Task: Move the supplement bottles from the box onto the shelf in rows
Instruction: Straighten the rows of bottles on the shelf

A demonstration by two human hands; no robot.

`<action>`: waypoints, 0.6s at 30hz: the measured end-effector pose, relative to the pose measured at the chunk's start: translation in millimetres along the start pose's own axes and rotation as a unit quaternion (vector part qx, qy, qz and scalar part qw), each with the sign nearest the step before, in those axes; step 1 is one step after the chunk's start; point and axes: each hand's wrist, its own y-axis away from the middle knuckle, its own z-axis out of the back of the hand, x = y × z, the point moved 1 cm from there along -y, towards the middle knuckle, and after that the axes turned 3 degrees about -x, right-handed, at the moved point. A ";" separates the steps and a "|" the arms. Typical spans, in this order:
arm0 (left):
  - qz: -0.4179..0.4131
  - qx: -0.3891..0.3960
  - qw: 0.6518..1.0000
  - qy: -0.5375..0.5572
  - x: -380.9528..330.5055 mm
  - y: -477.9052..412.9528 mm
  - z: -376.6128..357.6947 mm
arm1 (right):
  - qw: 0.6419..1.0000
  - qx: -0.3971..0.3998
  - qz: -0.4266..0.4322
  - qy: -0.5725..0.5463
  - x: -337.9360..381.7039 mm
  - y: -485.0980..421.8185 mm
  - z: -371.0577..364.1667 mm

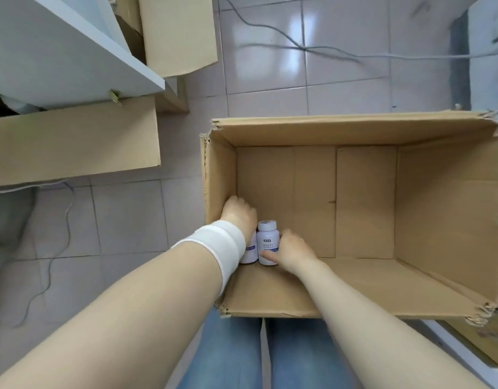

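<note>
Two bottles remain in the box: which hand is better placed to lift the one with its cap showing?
Right. The right hand wraps the capped bottle, thumb on its label; the left hand sits over the other bottle, its grip hidden.

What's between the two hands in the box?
The left bottle, partly under the left hand, and the right bottle, held by the right hand. Head view.

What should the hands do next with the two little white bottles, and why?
Probably lift both straight up out of the box. The right hand grips the right bottle, the left hand sits over the left bottle, and no other bottles show inside. Both stand in the near left corner, and the shelf is off to the left.
</note>
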 end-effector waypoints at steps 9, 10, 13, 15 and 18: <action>0.025 0.056 0.989 0.132 -0.4 -15.7 0.7 | 0.996 0.012 -0.016 -0.086 -17.5 -19.1 3.8; 0.040 0.067 0.980 0.182 -1.8 -15.7 1.5 | 0.995 0.008 -0.021 -0.098 -22.7 -18.5 7.0; 0.109 0.098 0.917 0.370 -10.2 -14.3 -5.1 | 0.990 -0.003 -0.037 -0.133 -36.9 -17.8 18.3; 0.149 0.087 0.872 0.458 -17.2 -12.1 -13.5 | 0.989 -0.003 -0.037 -0.142 -43.6 -19.4 23.4; 0.206 0.043 0.821 0.530 -24.8 -9.9 -22.6 | 0.988 -0.002 -0.036 -0.153 -46.7 -22.1 23.1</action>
